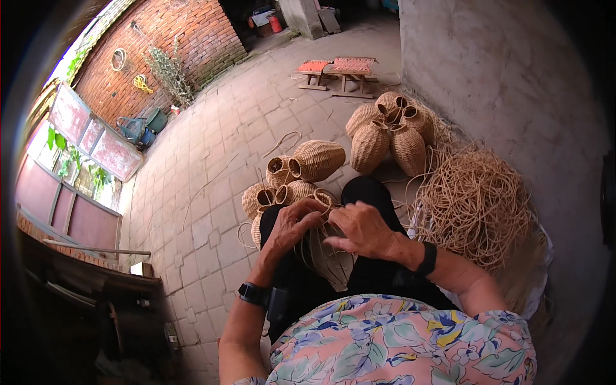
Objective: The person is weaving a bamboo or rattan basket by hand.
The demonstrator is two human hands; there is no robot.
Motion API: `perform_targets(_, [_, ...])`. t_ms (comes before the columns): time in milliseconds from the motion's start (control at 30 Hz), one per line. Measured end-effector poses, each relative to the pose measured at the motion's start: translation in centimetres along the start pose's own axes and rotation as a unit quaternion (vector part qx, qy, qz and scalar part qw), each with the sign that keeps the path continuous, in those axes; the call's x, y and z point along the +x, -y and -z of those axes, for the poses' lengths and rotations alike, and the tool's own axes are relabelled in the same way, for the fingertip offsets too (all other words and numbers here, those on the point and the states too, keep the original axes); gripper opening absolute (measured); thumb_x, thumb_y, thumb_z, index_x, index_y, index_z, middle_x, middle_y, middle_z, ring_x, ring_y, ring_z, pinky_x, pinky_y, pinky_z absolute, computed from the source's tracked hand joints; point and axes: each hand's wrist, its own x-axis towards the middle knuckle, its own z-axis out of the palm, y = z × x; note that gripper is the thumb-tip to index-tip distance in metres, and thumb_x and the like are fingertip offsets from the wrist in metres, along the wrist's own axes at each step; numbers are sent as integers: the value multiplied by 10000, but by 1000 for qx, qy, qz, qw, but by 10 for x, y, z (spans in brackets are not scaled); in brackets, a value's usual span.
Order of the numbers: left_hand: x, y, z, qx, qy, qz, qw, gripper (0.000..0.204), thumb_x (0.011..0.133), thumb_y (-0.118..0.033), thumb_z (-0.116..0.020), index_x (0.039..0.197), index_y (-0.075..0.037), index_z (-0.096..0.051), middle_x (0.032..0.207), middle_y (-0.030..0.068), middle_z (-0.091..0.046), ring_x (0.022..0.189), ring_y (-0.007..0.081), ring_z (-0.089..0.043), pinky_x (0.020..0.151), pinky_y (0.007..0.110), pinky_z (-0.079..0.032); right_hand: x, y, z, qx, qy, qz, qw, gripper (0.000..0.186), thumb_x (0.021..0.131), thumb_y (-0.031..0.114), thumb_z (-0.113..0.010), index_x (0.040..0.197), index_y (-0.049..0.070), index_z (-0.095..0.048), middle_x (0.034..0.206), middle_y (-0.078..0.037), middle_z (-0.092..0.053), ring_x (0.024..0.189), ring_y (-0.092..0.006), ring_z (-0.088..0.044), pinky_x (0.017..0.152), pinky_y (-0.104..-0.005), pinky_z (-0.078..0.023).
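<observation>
Above my lap, my left hand and my right hand are close together, fingertips pinched. Between them, they grip thin tan strands whose loose ends fan out downward between my knees. The exact spot where the fingers meet the strands is partly hidden by the hands. Just beyond my left hand lies a group of woven baskets with narrow round mouths, some on their sides. One larger woven basket rests on its side at the far end of that group.
Several finished-looking woven baskets stand clustered at the right, near the grey wall. A large tangled heap of tan strands lies beside my right knee. Two low red-topped stools stand farther off on the paved floor.
</observation>
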Motion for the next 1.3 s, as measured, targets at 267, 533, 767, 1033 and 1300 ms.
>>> perform_targets(267, [2, 12, -1, 43, -3, -12, 999, 231, 878, -168, -618, 1012, 19, -634, 886, 71, -666, 800, 124, -618, 742, 280, -503, -22, 2, -25, 112, -11, -43, 993, 178, 837, 166, -661, 876, 47, -534, 705, -178, -634, 669, -383, -649, 602, -455, -521])
perform_targets(533, [0, 13, 1, 57, 10, -41, 997, 200, 883, -133, -614, 1028, 5, -617, 943, 70, -643, 873, 144, -608, 790, 289, -500, 4, 1, -19, 159, -25, -42, 986, 131, 852, 136, -642, 859, 47, -547, 663, -182, -609, 650, -385, -636, 577, -463, -495])
perform_targets(767, [-3, 26, -6, 112, -52, -108, 986, 272, 751, -150, -730, 959, -22, -608, 842, 90, -630, 818, 224, -636, 753, 339, -505, 23, -18, -23, 131, -63, -95, 985, 136, 849, 146, -651, 859, 50, -554, 674, -171, -617, 663, -375, -646, 575, -459, -495])
perform_targets(1033, [-3, 24, -23, 229, -152, -95, 957, 263, 728, -150, -704, 956, -87, -588, 814, 23, -634, 792, 202, -625, 799, 363, -400, -4, -22, -20, 139, -71, -129, 979, 136, 819, 132, -665, 850, 50, -561, 709, -147, -611, 674, -338, -643, 592, -430, -499])
perform_targets(1300, [5, 25, -26, 267, -160, -51, 949, 317, 736, -125, -680, 1027, -69, -567, 800, 33, -643, 773, 173, -635, 793, 374, -429, 9, -25, -39, 145, -77, -87, 983, 132, 817, 105, -653, 844, 33, -546, 751, -163, -604, 718, -377, -630, 615, -459, -491])
